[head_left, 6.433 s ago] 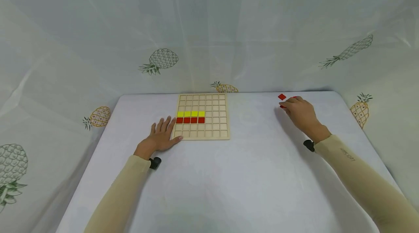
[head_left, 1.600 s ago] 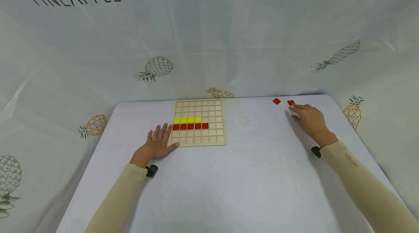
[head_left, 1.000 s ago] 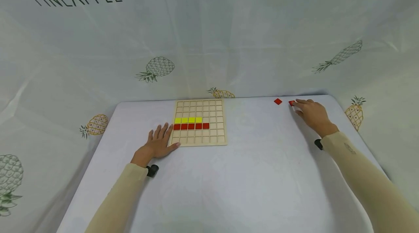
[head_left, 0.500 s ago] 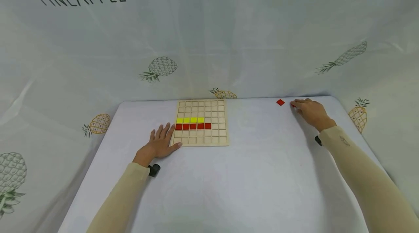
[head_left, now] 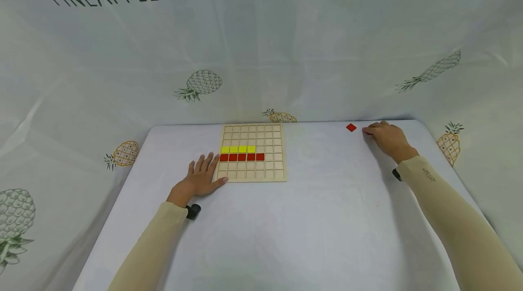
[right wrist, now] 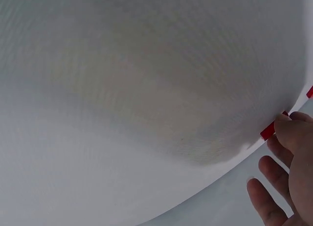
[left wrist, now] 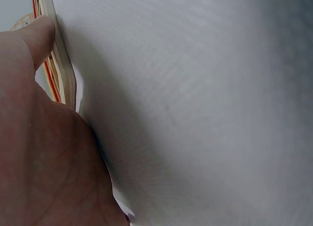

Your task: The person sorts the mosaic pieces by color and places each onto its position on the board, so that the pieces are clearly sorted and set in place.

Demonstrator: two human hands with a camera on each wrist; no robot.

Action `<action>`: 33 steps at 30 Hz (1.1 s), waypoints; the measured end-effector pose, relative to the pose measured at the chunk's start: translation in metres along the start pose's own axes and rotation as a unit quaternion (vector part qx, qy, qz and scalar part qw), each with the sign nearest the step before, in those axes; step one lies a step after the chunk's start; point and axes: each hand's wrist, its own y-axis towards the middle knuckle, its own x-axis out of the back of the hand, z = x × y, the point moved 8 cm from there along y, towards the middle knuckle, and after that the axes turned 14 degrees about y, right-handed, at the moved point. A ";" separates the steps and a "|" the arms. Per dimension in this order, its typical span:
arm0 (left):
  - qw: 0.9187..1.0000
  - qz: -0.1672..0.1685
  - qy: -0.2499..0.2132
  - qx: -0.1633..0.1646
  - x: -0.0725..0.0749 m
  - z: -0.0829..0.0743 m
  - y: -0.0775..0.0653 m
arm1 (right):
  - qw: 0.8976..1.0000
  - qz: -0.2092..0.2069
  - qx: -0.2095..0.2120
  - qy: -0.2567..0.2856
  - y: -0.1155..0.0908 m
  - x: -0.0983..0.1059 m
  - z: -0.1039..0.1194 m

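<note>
A pale wooden grid board (head_left: 269, 174) lies near the far table edge, with a row of yellow square tiles (head_left: 238, 149) above a longer row of red tiles (head_left: 242, 157). My left hand (head_left: 198, 180) rests flat at the board's left side, fingers spread, with the thumb over its near corner; the left wrist view shows that thumb (left wrist: 41, 37) against the board's edge. At the far right, my right hand (head_left: 388, 139) pinches a red square tile (right wrist: 268, 132) between thumb and index finger, close to the tabletop. In the head view the fingers mostly hide this tile.
Another red tile (head_left: 351, 127) lies loose just left of my right hand, near the far table edge. A white table (head_left: 310, 232) carries everything. Behind and around it hangs a pale cloth (head_left: 327, 46) printed with pineapples.
Since the oldest frame, one more red tile sits at the right end of the red row. My right hand has since closed its fingertips on another red tile. The left hand stays put.
</note>
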 end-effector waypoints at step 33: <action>1.000 -0.005 0.010 -0.002 -0.004 0.003 0.003 | 0.998 -0.037 0.039 -0.026 -0.005 0.006 0.054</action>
